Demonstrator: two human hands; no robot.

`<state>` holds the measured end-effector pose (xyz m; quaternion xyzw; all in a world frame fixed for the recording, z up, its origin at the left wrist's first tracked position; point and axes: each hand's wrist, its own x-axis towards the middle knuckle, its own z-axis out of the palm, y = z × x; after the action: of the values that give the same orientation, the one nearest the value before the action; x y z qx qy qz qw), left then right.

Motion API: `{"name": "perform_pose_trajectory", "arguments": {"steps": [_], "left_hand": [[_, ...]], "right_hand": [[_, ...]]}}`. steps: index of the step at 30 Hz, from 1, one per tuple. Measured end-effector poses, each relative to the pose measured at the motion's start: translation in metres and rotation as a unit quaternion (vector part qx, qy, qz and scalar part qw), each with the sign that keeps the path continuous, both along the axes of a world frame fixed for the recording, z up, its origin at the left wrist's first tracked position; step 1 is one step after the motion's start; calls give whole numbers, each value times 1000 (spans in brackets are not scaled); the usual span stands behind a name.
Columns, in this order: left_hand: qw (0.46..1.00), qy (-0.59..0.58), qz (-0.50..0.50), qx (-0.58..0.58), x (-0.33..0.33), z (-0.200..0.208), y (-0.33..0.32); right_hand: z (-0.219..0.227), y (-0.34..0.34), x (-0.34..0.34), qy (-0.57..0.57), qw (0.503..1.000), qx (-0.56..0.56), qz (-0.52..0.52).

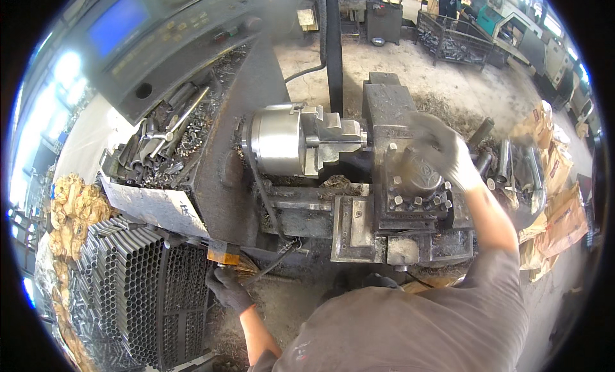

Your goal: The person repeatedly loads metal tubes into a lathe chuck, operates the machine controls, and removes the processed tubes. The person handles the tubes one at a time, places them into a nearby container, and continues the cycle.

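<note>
My left hand [230, 290], in a dark glove, is just below an orange block [222, 256] on the lathe's front. Its fingers look loosely apart, with nothing visible in them; whether they touch the block I cannot tell. My right hand [451, 157], in a grey and white glove, reaches over the right side of the square tool post [419, 176]. Motion smears its fingers, so their grip is unclear. Left of the tool post sits a shiny lathe chuck [277, 141] with stepped jaws [333, 132]. The dark carriage [354, 221] lies below.
Stacked metal tubes [128, 276] stand at lower left beside crumpled brown paper [80, 208]. A chip-filled tray [170, 138] holds tools under a control panel with a blue screen [118, 23]. Tubes [506, 160] and paper sacks [557, 221] lie at right. A wire bin [453, 42] stands behind.
</note>
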<state>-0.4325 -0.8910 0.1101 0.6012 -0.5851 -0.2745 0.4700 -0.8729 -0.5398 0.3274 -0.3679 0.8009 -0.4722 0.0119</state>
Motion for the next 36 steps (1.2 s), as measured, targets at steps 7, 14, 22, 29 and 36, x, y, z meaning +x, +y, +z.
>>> {"name": "perform_pose_trajectory", "arguments": {"steps": [7, 14, 22, 29, 36], "left_hand": [[839, -188, -279, -427, -179, 190, -8], [844, -429, -205, -248, -372, 319, -75], [846, -300, -264, -354, -341, 252, -15], [838, -338, -427, -33, -57, -56, 169], [857, -190, 197, 436, 380, -173, 439]], "right_hand": [[-32, 100, 98, 9, 990, -127, -61], [-74, 142, 131, -181, 980, -41, -69], [-117, 158, 144, -266, 963, 18, 32], [-142, 68, 174, -187, 928, 63, 317], [-182, -63, 325, -189, 753, 236, 584]]}}
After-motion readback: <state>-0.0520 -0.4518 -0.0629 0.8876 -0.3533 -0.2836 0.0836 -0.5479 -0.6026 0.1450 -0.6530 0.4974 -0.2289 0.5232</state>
